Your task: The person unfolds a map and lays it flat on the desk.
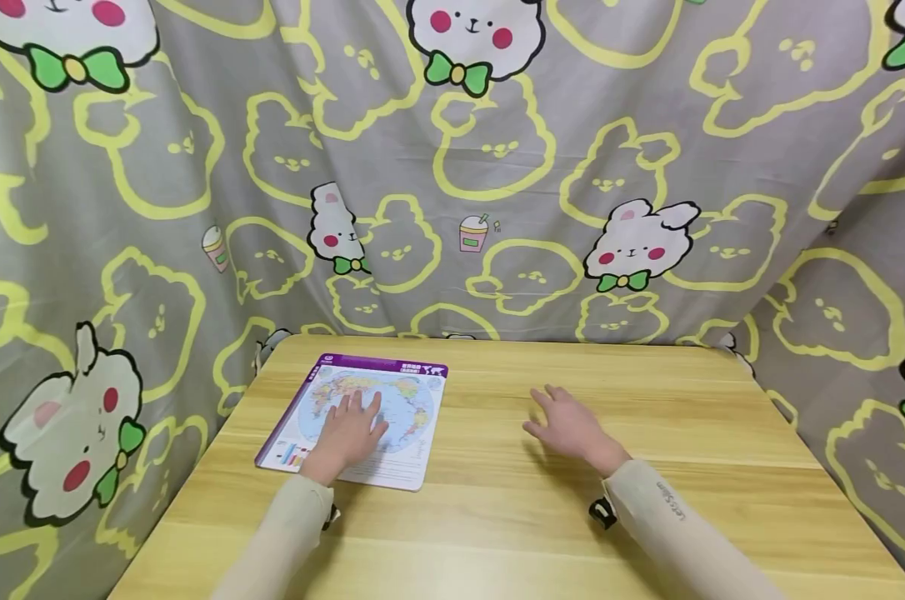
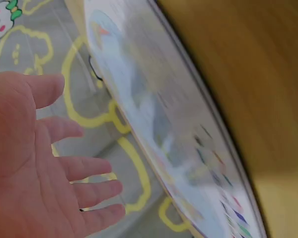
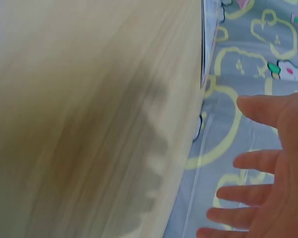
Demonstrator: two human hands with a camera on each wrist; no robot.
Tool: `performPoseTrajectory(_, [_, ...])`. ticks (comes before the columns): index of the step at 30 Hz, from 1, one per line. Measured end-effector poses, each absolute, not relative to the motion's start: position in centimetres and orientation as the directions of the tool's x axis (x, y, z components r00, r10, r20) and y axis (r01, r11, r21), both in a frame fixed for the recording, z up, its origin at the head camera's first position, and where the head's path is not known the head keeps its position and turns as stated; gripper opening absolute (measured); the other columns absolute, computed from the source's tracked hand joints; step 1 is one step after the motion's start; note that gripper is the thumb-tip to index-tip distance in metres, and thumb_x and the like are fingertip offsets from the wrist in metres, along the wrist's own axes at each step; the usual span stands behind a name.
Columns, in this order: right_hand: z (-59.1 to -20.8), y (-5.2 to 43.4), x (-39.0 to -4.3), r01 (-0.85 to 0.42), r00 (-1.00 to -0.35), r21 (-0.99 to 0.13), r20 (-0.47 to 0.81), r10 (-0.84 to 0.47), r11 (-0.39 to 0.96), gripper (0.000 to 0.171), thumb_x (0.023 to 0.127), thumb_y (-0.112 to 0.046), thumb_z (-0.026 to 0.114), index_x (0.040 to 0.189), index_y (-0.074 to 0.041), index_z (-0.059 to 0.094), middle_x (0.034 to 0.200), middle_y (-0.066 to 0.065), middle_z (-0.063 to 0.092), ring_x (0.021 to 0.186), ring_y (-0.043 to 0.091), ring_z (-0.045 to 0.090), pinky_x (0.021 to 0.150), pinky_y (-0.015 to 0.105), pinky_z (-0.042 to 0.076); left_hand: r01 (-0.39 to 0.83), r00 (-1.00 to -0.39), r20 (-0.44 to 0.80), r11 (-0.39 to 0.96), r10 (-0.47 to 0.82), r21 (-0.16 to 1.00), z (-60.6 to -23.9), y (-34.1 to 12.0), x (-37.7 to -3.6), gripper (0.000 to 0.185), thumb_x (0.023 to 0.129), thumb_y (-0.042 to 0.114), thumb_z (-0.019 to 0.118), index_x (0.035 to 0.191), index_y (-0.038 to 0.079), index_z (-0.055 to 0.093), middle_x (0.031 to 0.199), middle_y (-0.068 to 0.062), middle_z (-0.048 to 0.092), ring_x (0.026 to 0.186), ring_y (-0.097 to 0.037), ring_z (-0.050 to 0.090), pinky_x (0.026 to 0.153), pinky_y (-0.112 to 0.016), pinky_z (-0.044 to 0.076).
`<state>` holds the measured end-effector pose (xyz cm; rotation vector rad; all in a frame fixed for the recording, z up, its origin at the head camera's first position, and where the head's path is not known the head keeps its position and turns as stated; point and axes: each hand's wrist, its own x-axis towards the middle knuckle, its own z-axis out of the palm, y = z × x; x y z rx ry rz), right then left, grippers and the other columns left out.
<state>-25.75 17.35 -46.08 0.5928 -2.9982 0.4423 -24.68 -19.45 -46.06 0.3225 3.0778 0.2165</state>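
Note:
A flat world map board with a purple top border lies on the left part of the wooden table. My left hand hovers over its middle, fingers spread and relaxed; in the left wrist view the palm faces the camera with a gap between the fingers and the glossy map sheet. To the right of the board, my right hand is held above the bare wood, fingers loosely extended and holding nothing. The right wrist view shows its spread fingers and a hand shadow on the tabletop.
The light wooden table reaches back to a grey curtain with yellow outlines and white cartoon animals. The curtain also hangs along the left and right sides. A dark band or clip sits at the right wrist.

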Motion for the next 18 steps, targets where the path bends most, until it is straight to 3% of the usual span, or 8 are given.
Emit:
performPoseTrajectory(9, [-46.6, 13.6, -25.6, -0.551, -0.829, -0.317, 0.101, -0.550, 0.772, 0.053, 0.090, -0.029, 0.063, 0.132, 0.002, 0.052, 0.136, 0.028, 0.045, 0.124, 0.041, 0.044, 0.104, 0.052, 0.035, 0.230, -0.967, -0.070, 0.957, 0.245, 0.175, -46.3, -22.8, -24.0, 0.055, 0.099, 0.033, 0.044, 0.140, -0.004, 0.040, 0.143, -0.034, 0.031, 0.132, -0.051, 0.026, 0.109, -0.060, 0.019])
performPoseTrajectory(18, [-46.7, 8.9, -24.6, -0.632, -0.759, -0.246, 0.004, -0.651, 0.735, 0.055, 0.090, -0.033, 0.063, 0.134, -0.003, 0.051, 0.141, 0.022, 0.042, 0.130, 0.036, 0.039, 0.106, 0.047, 0.033, 0.199, -0.965, -0.132, 0.959, 0.228, 0.202, -46.8, -26.6, -23.4, 0.056, 0.098, 0.033, 0.047, 0.139, -0.005, 0.042, 0.143, -0.036, 0.028, 0.130, -0.054, 0.025, 0.107, -0.061, 0.021])
